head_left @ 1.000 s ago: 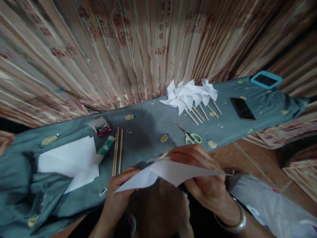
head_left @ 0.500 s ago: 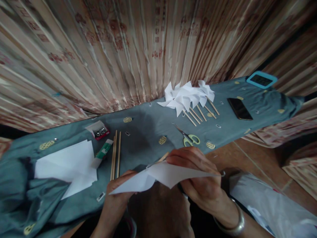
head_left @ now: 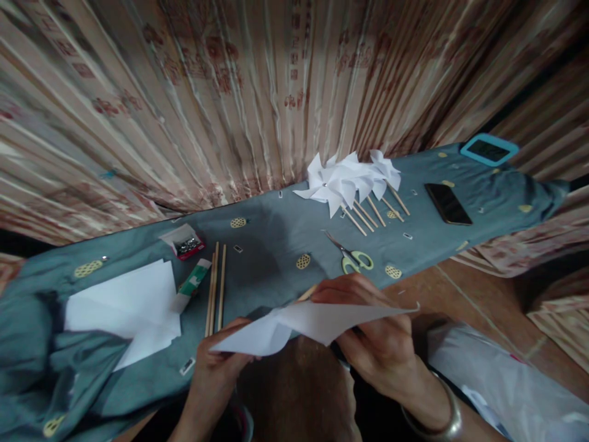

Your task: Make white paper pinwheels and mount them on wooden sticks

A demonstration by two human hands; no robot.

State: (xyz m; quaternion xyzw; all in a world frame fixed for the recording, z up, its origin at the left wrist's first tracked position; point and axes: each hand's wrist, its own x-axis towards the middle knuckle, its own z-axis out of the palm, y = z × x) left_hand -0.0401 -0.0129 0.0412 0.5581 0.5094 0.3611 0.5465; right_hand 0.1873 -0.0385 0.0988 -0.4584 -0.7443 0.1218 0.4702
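Note:
A white paper pinwheel (head_left: 317, 322) is held between my two hands above the near edge of the cloth, seen nearly edge-on. My left hand (head_left: 221, 353) is closed on its left side, with the fingertips partly behind the paper. My right hand (head_left: 372, 319) is closed at its right part, fingers bent above and below the paper. A short piece of a wooden stick (head_left: 306, 294) shows beside my right fingertips; how it joins the paper is hidden. Beyond my right hand lie scissors (head_left: 356, 261) with pale green handles.
Several finished pinwheels (head_left: 352, 178) lie at the back. Wooden sticks (head_left: 221, 288), a green and white box (head_left: 194, 279), an open box of pins (head_left: 188, 245) and white paper sheets (head_left: 124, 301) are on the left. A phone (head_left: 448, 204) and a blue-framed device (head_left: 490, 150) are on the right.
The pinwheel has turned slightly and shifted a little to the right in my hands. Both hands keep their hold, and the things on the cloth stay where they were.

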